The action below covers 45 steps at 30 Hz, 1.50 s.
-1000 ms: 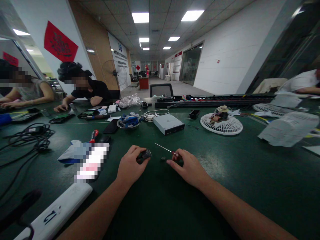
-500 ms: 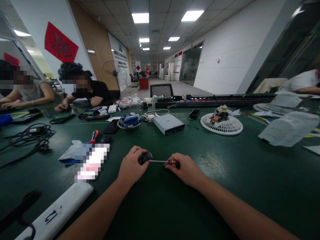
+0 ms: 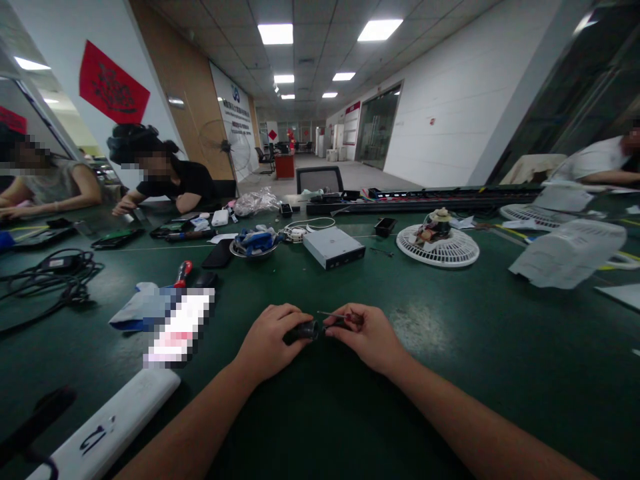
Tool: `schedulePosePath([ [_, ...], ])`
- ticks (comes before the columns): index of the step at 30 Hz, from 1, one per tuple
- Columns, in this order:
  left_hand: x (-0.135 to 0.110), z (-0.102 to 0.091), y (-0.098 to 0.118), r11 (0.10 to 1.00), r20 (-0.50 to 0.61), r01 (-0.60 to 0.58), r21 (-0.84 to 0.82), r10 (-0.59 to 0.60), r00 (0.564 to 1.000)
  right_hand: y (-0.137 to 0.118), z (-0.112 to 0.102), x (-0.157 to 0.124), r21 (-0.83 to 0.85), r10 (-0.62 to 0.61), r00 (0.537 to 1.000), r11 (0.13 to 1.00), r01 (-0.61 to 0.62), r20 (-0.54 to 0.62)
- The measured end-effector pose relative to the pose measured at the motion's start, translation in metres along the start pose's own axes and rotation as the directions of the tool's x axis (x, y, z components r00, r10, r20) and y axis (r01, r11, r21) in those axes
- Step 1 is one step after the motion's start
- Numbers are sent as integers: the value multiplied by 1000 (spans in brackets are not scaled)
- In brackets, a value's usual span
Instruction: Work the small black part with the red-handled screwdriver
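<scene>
My left hand (image 3: pixel 267 340) is closed round a small black cylindrical part (image 3: pixel 301 331), held just above the green table (image 3: pixel 450 373). My right hand (image 3: pixel 367 335) is closed on a thin screwdriver (image 3: pixel 336 315) with a dark red handle. Its fingertips touch the end of the black part. The screwdriver's shaft points left over the part. Both hands meet at the middle of the table's near side.
A grey drive box (image 3: pixel 334 247), a white fan grille with a motor (image 3: pixel 437 245), a bowl of blue parts (image 3: pixel 254 243), a red-handled screwdriver (image 3: pixel 183 273), black cables (image 3: pixel 50 280) and a white casing (image 3: pixel 103 430) lie around. Other people sit at the far left and far right.
My hands have come together. The right hand brought the screwdriver in from the right, and its fingers now touch the black part in my left hand.
</scene>
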State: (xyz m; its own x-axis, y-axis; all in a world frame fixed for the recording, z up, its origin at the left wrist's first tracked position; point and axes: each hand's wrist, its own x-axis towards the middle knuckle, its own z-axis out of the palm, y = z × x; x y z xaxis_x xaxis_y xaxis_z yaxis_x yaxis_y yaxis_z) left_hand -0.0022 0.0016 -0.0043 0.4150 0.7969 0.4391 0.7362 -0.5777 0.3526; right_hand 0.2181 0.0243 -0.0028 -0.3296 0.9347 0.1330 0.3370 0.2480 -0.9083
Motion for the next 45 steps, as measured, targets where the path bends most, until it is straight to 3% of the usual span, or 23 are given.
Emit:
schedulePosePath([
  [9, 1, -2, 8, 989, 50, -142, -39, 144, 988, -6, 2, -4, -95, -199, 980, 976, 197, -5],
  [18, 1, -2, 10, 975, 56, -215, -61, 218, 974, -2, 4, -3, -378, -156, 987, 911, 163, 49],
  [23, 1, -4, 12, 982, 82, -172, -76, 178, 981, -1, -3, 0, -424, -179, 979, 882, 203, 97],
  [30, 0, -5, 13, 985, 136, -140, -99, 153, 979, 1, -4, -1, -295, -114, 980, 942, 159, 164],
  [38, 0, -4, 14, 985, 172, -144, -98, 159, 972, -2, -5, -1, -490, -193, 971, 839, 238, 141],
  [41, 0, -3, 14, 984, 144, -152, -97, 165, 976, -7, -3, -5, -431, -162, 977, 878, 208, 141],
  [45, 1, -3, 10, 997, 61, -60, -56, 63, 996, -10, -6, -5, -345, -192, 975, 913, 219, 111],
])
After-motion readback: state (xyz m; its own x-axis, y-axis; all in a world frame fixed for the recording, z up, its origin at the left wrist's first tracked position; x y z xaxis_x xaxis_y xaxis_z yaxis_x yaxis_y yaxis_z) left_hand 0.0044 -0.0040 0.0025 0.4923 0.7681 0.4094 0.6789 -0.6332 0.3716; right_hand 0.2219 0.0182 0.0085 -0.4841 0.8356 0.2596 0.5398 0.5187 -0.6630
